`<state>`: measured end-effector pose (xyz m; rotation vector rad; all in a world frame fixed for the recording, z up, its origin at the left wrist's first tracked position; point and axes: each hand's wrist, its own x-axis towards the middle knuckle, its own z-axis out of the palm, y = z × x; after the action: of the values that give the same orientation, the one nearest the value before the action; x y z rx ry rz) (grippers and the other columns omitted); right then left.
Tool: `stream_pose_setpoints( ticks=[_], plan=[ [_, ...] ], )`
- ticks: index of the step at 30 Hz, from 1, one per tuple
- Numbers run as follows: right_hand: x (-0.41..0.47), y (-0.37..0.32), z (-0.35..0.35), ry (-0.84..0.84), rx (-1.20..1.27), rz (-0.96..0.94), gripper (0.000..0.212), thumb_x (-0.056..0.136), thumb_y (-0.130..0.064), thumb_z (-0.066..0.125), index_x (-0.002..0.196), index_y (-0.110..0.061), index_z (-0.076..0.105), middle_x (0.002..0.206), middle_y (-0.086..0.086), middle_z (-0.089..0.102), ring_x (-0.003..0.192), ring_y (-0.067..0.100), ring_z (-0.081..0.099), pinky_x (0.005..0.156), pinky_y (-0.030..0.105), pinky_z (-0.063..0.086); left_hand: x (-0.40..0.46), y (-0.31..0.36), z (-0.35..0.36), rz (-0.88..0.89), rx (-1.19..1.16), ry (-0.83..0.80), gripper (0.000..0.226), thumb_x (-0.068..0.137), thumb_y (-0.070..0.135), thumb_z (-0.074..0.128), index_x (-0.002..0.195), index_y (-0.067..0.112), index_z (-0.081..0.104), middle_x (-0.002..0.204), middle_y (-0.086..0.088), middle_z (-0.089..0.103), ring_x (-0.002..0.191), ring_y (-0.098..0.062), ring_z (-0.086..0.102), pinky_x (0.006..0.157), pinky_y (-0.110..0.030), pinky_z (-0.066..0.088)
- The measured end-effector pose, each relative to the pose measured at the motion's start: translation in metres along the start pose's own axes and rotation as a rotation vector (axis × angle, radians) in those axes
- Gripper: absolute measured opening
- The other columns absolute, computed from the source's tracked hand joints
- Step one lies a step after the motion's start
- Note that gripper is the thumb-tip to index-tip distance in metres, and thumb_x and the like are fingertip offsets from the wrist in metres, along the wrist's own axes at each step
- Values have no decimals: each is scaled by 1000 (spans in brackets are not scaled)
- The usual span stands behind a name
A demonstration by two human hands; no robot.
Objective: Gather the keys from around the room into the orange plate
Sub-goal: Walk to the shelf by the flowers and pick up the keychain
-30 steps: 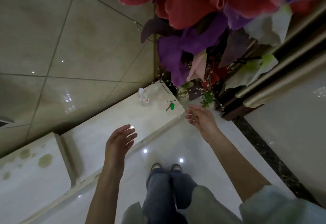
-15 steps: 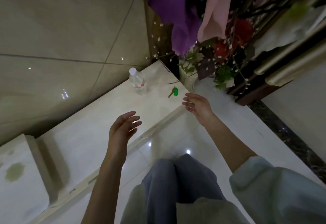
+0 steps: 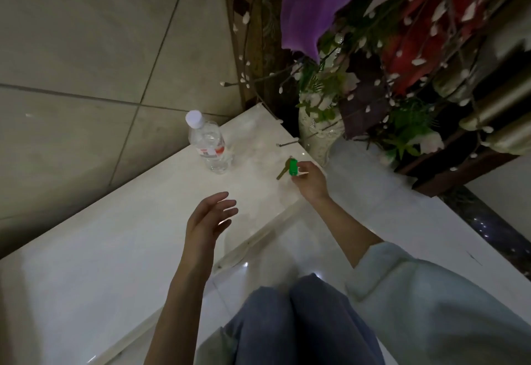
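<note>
A key with a green plastic head [image 3: 290,167] lies near the right end of a low white marble ledge [image 3: 143,229]. My right hand [image 3: 309,181] has its fingertips closed on the green head; the metal blade points down-left over the ledge. My left hand [image 3: 208,222] hovers open above the middle of the ledge, fingers spread, holding nothing. The orange plate is not in view.
A clear water bottle [image 3: 208,146] with a white cap stands on the ledge left of the key. A pale vase [image 3: 320,135] of artificial flowers [image 3: 373,48] stands just beyond the ledge's right end. Tiled wall behind; glossy white floor and my knees below.
The camera has come lower and closer to the ledge. My right hand has reached forward from beside the key and closed on its green head. My left hand stays open.
</note>
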<state>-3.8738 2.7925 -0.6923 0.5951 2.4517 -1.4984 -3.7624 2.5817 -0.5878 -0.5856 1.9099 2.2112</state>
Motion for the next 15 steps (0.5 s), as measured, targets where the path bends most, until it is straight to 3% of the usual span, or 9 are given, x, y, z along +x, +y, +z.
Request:
stream_pose_setpoints(
  ticks=[6, 12, 15],
  plan=[
    [43, 20, 30, 88, -272, -38, 58, 86, -13, 61, 138, -7, 37, 137, 20, 42, 128, 34, 40, 105, 36, 32, 33, -21, 7, -15, -79, 17, 27, 94, 15, 38, 102, 18, 64, 92, 0, 71, 90, -16, 67, 83, -30, 48],
    [57, 20, 50, 180, -456, -8, 72, 82, -38, 65, 138, -5, 33, 139, 18, 36, 127, 33, 34, 99, 41, 36, 43, -28, 5, -26, -86, 30, 28, 96, 19, 36, 105, 16, 62, 97, -5, 68, 92, -20, 65, 85, -32, 47],
    [58, 18, 53, 167, -562, -28, 67, 81, -39, 66, 132, -5, 39, 137, 17, 36, 125, 32, 35, 97, 38, 37, 43, -28, 1, -30, -73, 36, 29, 96, 19, 36, 106, 15, 63, 97, -6, 69, 93, -21, 66, 84, -31, 48]
  ],
)
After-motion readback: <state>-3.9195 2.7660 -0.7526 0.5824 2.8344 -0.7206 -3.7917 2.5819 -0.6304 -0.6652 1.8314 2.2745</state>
